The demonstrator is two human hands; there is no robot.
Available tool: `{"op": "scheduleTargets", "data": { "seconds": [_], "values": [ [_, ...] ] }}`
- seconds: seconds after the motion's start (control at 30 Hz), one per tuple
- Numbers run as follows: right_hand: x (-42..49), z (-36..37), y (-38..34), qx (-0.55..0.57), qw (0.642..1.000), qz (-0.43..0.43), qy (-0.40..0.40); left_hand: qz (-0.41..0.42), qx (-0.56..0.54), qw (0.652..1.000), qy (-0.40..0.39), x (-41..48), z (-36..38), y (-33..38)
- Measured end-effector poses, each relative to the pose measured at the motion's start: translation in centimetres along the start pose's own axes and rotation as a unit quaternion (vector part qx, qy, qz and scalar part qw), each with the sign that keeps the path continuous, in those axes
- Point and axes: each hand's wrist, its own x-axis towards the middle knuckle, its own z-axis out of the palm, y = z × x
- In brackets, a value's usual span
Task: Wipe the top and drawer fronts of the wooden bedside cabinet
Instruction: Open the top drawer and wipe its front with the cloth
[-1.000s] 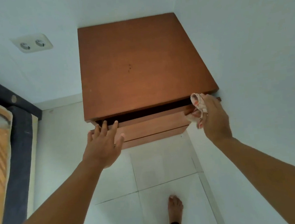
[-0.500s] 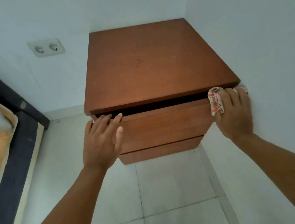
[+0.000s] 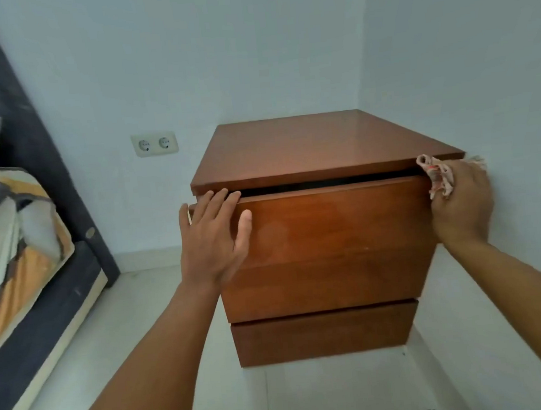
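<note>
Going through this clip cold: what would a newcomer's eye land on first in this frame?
First, the wooden bedside cabinet filling the centre, tucked into the white corner, its top drawer pulled slightly out so a dark gap shows under the top. Next, the two bare hands at that drawer: the left hand flat on its left end, the right hand pressing a crumpled cloth at its right corner. A double wall socket sits left of the cabinet.

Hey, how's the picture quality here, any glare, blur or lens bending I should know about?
Head view: soft, even light; a pale sheen on the brown wooden cabinet top and upper drawer front; wide-angle bending leans the dark headboard and walls; the patterned cloth in the right hand is slightly smeared; the left hand looks sharp.
</note>
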Motion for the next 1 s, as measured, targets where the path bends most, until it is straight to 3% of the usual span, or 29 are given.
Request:
{"op": "scheduleTargets", "data": {
  "seconds": [0.07,0.1,0.2,0.3,0.4,0.53,0.83,1.0],
  "values": [
    [-0.2,-1.0,-3.0,0.065,0.995,0.063,0.050,-0.009,-0.014,1.000,-0.014,0.1,-0.3,-0.1],
    [-0.7,-1.3,-5.2,0.098,0.992,0.053,0.056,-0.010,-0.016,1.000,-0.016,0.2,-0.3,-0.1],
    [-4.2,0.4,-12.0,0.130,0.987,-0.067,-0.068,-0.019,-0.015,1.000,-0.010,0.2,-0.1,0.1],
    [-8.4,4.7,-16.5,-0.005,0.954,-0.205,-0.219,-0.024,-0.019,1.000,0.000,-0.2,0.2,0.3],
    [-10.3,7.0,-17.8,-0.073,0.948,-0.207,-0.230,-0.009,-0.021,1.000,0.005,-0.2,0.1,-0.2],
    [-8.7,6.4,-15.6,-0.070,0.963,-0.187,-0.181,-0.001,-0.028,0.999,0.021,-0.2,0.3,-0.4],
    [-2.8,2.4,-3.2,-0.089,0.987,-0.094,-0.094,-0.001,-0.036,0.999,0.020,-0.3,0.4,-0.2],
    [0.1,0.8,1.2,-0.091,0.990,-0.029,-0.104,-0.001,-0.033,0.999,0.018,-0.3,0.3,-0.3]
  ]
}}
